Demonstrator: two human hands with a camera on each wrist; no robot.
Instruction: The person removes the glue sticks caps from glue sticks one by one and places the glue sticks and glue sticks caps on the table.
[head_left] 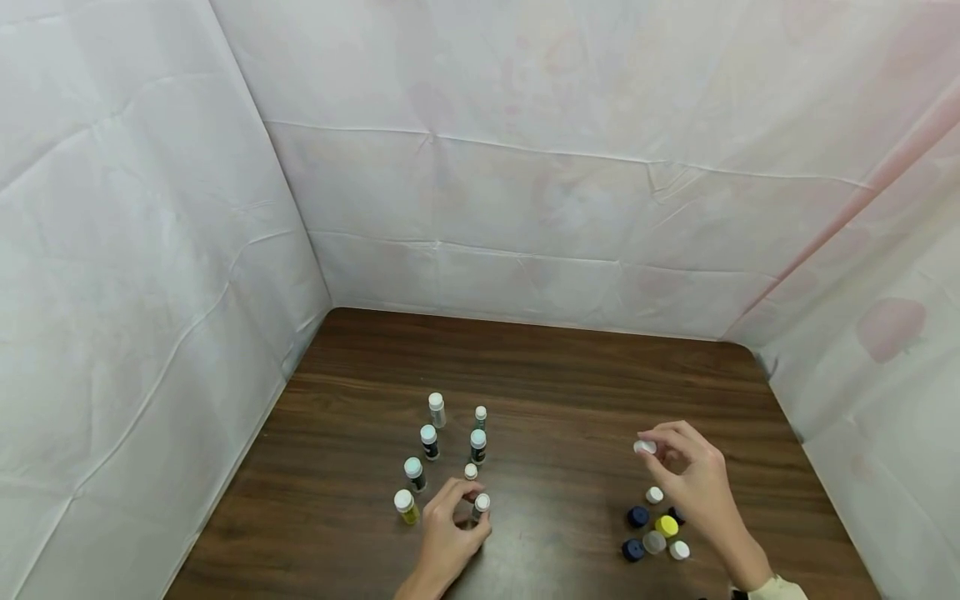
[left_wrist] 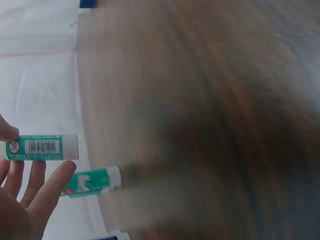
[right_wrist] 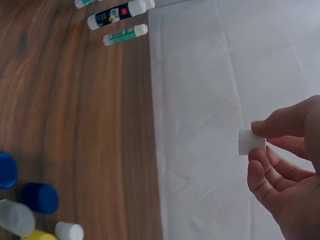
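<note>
My left hand (head_left: 444, 537) holds a glue stick (left_wrist: 42, 146) with a green barcode label between thumb and fingers. Beside it on the table, another green-labelled glue stick (left_wrist: 92, 181) shows in the left wrist view. Over on the right, my right hand (head_left: 696, 477) pinches a small white cap (right_wrist: 251, 142) between thumb and fingertips, raised above the table. Below that hand lie loose caps: white caps (head_left: 679, 550), navy caps (head_left: 633, 550), a yellow cap (head_left: 667, 526) and a translucent cap (head_left: 654, 543).
Several more sticks stand upright in two rough rows by my left hand, among them a yellow one (head_left: 406, 505) and a dark-labelled one (head_left: 477, 447). The brown wooden table (head_left: 555, 400) is bordered by hanging white cloth (head_left: 525, 200) at the back and sides.
</note>
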